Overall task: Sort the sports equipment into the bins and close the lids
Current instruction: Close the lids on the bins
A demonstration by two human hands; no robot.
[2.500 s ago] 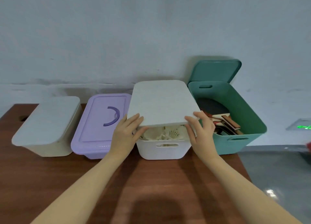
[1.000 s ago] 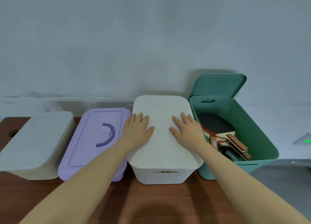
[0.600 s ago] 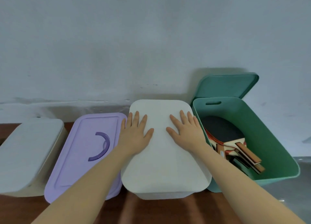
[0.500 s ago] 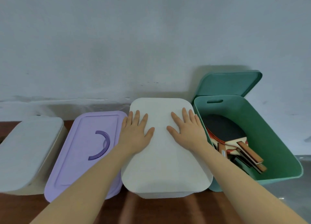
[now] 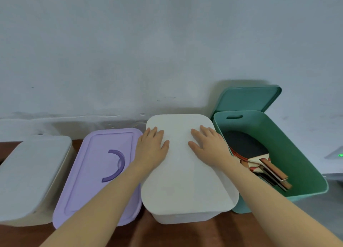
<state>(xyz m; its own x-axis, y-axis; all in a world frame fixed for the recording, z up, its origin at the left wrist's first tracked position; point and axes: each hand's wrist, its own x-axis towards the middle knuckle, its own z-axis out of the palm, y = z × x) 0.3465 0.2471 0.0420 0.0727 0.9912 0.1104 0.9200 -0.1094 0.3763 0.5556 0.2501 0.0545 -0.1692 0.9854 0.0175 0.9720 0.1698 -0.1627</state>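
1. I am looking down at a brown wooden table (image 5: 185,233) pushed against a pale grey wall (image 5: 148,52); four bins are sitting in a row along it.
2. At the far left, a beige bin (image 5: 27,220) is sitting with its pale lid (image 5: 29,174) lying on top.
3. Just beside it, the purple bin (image 5: 96,172) is sitting shut, its flat lid showing a darker curved handle (image 5: 117,165).
4. My left hand (image 5: 151,148) is lying flat on the near-left part of the white lid (image 5: 185,172), fingers straight and slightly spread, palm down, pinching nothing.
5. That white lid is covering the white bin (image 5: 185,218), which is standing between the purple bin and the green one; I cannot tell what is inside.
6. My right hand (image 5: 208,144) is resting flat on the same lid, near its right edge, fingers straight and spread, gripping nothing.
7. At the right, the green bin (image 5: 297,163) is standing open, touching or nearly touching the white bin.
8. Inside it, table tennis paddles (image 5: 259,159) are lying stacked, black rubber facing up and wooden handles pointing toward the near right corner.
9. The green lid (image 5: 246,98) is leaning upright against the wall behind its bin.
10. Past the table's right edge, a small green light (image 5: 340,155) is glowing down by the grey floor.
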